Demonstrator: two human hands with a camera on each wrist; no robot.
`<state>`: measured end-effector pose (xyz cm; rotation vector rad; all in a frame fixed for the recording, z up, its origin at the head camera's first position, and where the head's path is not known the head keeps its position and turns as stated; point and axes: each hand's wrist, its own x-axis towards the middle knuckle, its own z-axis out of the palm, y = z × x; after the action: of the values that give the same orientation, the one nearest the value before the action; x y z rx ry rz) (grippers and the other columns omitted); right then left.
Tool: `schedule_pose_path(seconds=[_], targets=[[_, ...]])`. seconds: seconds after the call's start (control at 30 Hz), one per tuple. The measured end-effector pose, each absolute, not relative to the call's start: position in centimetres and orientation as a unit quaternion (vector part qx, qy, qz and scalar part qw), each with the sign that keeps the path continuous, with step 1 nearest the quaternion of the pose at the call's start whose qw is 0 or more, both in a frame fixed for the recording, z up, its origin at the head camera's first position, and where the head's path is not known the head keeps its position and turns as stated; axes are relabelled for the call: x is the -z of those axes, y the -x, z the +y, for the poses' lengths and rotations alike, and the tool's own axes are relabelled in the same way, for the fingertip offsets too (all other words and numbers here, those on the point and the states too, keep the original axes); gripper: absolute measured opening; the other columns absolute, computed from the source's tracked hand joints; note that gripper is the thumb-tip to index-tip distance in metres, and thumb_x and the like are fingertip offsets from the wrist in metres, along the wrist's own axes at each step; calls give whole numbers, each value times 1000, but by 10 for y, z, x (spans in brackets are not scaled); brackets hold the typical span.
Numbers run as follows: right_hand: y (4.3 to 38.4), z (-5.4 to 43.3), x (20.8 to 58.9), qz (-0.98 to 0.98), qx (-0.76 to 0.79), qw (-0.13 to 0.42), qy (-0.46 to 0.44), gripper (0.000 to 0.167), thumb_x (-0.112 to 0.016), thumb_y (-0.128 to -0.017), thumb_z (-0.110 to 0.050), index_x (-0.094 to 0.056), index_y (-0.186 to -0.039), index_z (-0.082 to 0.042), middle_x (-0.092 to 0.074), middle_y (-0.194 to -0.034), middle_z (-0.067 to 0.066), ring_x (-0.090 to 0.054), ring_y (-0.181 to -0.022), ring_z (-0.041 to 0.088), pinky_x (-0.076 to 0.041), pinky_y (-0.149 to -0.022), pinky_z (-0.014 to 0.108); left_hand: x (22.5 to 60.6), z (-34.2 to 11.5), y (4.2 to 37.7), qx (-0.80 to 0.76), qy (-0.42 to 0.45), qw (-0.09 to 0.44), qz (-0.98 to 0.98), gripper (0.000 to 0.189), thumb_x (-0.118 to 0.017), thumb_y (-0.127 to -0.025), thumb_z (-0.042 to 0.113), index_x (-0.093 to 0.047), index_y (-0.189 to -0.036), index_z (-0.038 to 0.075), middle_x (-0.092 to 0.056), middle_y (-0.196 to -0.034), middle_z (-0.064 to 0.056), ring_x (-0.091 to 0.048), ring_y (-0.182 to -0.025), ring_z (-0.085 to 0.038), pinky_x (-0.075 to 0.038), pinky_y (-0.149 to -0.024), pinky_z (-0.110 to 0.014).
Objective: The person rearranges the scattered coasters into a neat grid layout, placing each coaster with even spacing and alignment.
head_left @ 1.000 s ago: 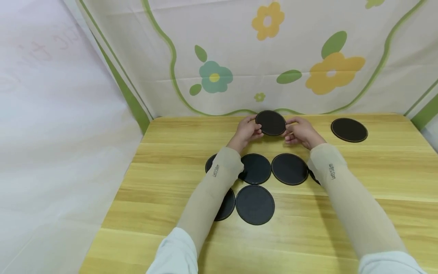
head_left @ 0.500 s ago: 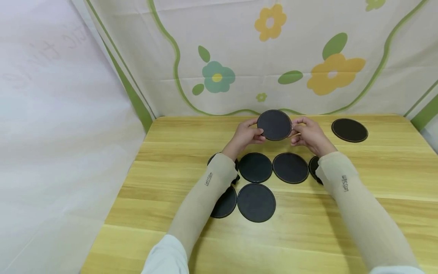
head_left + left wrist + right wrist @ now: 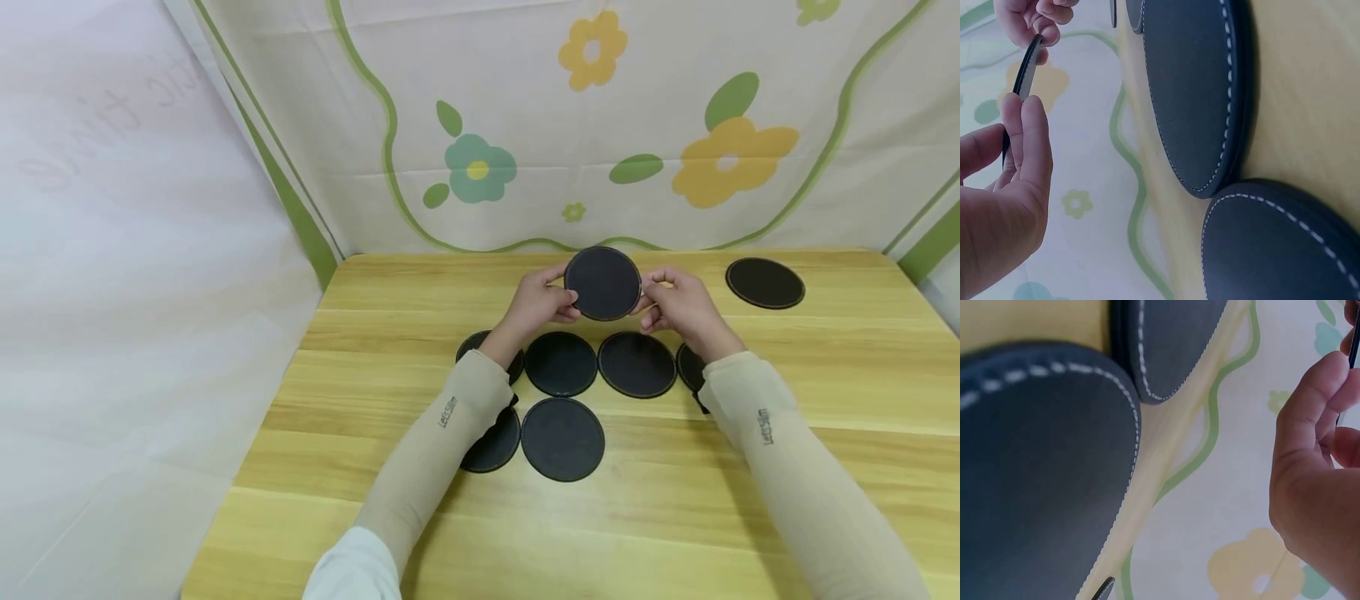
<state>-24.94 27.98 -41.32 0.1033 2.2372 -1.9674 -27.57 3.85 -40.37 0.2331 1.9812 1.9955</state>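
A round black coaster (image 3: 603, 283) with a stitched rim is held up above the back of the table, tilted toward the head camera. My left hand (image 3: 542, 300) pinches its left edge, thumb on the face and fingers behind. At the opposite edge my right hand (image 3: 678, 308) pinches it between thumb and fingers. The left wrist view shows the held coaster (image 3: 1027, 67) nearly edge-on between both hands. Just in front lies a row of matching coasters, among them one coaster (image 3: 561, 364) left of centre and another coaster (image 3: 637, 365) beside it. My forearms partly cover the outer ones.
Nearer the front, a coaster (image 3: 562, 439) lies beside another coaster (image 3: 493, 442) that my left sleeve partly hides. A separate coaster (image 3: 765, 283) lies at the back right of the wooden table (image 3: 675, 517). A flowered cloth (image 3: 540, 100) hangs behind the table's back edge.
Both hands have lifted the coaster and brought it slightly nearer, turning its face more toward the head camera. The coasters on the table have kept their arrangement.
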Motion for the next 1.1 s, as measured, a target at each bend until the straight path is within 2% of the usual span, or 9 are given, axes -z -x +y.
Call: schedule_pose_path(seconds=[0.1, 0.3, 0.37, 0.43, 0.53, 0.67, 0.77, 0.87, 1.1], targets=[[243, 278, 413, 753, 654, 67, -29, 24, -50, -108, -23, -53, -115, 0, -68, -79, 10, -62, -52, 17, -59, -58, 34, 402, 38, 269, -687, -90, 146, 707, 52, -61, -96, -5, -56, -145, 10, -70, -73, -13, -67, -61, -20, -60, -73, -43], [235, 275, 415, 754, 655, 48, -19, 20, -54, -105, -17, -55, -110, 2, -68, -75, 8, -62, -51, 16, -59, -57, 34, 400, 37, 260, -679, -105, 141, 713, 54, -61, -97, -4, -53, -148, 11, -71, -76, -14, -67, -81, -48, -58, -80, -50], [234, 274, 416, 753, 656, 48, -16, 20, -55, -104, -16, -55, -109, 2, -68, -76, 9, -63, -51, 16, -59, -56, 33, 400, 36, 258, -677, -106, 142, 714, 54, -61, -97, -3, -53, -148, 12, -71, -76, -14, -66, -86, -51, -58, -80, -49], [232, 273, 417, 750, 660, 51, -14, 20, -58, -104, -18, -54, -109, 2, -69, -76, 9, -63, -51, 16, -59, -56, 33, 401, 34, 255, -674, -106, 140, 718, 54, -61, -97, -2, -54, -148, 14, -72, -77, -14, -68, -82, -47, -60, -77, -44], [228, 273, 417, 745, 665, 55, -8, 21, -61, -103, -19, -54, -111, -1, -69, -76, 8, -62, -51, 16, -59, -57, 33, 402, 31, 251, -673, -106, 142, 718, 55, -61, -97, -2, -54, -149, 15, -72, -78, -14, -71, -72, -33, -61, -71, -38], [217, 273, 412, 736, 672, 69, 33, 32, -62, -103, -13, -49, -131, -5, -68, -79, 8, -62, -54, 18, -59, -61, 33, 402, 26, 243, -684, -107, 154, 705, 56, -61, -98, -1, -50, -151, 12, -72, -78, -13, -70, -66, -19, -61, -73, -37], [206, 273, 408, 725, 679, 86, 77, 54, -61, -102, -5, -35, -150, -5, -63, -80, 11, -63, -58, 21, -59, -64, 34, 401, 23, 237, -694, -108, 161, 694, 55, -61, -99, 0, -49, -151, 10, -71, -76, -12, -69, -65, -18, -60, -74, -38], [196, 272, 404, 711, 688, 96, 108, 70, -60, -101, 0, -23, -159, -5, -59, -80, 13, -63, -60, 23, -59, -66, 35, 400, 19, 230, -701, -111, 167, 684, 54, -61, -99, 0, -49, -151, 9, -70, -76, -13, -69, -66, -19, -60, -75, -38], [180, 272, 402, 687, 702, 105, 156, 76, -56, -103, -2, -12, -164, -14, -66, -83, 18, -65, -60, 25, -60, -66, 38, 399, 14, 218, -710, -135, 178, 668, 59, -61, -100, 3, -44, -155, 18, -69, -77, -14, -69, -71, -20, -60, -77, -39]])
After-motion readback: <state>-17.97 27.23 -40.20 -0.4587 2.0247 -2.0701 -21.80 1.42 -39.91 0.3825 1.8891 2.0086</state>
